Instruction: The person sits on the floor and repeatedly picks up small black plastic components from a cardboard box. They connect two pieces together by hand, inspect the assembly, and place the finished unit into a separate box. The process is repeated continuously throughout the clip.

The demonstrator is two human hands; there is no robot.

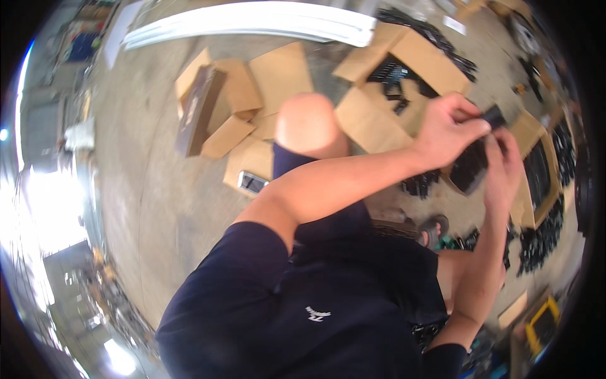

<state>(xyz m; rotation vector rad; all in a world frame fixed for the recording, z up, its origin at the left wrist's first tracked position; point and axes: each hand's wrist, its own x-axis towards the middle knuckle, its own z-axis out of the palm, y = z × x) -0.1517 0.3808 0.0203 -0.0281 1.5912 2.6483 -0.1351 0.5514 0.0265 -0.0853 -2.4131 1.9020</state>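
Observation:
My left hand (449,129) pinches a small black piece (494,117) between thumb and fingers, out to the right of my body. The piece looks like a short dark block; its exact kind is too blurred to tell. From below, the fingertips of my right hand (505,165) close on the same piece. Just under both hands lies a larger dark flat thing (468,169), partly covered by them. An open cardboard box (372,119) stands beyond my left hand, with black parts (392,72) inside it.
A second open box (527,205) at the right is surrounded by piles of black parts (543,237). Flattened cardboard (287,72) lies ahead, a phone (252,182) on another piece. Long white panels (252,24) lie at the far side. A yellow frame (536,328) is lower right.

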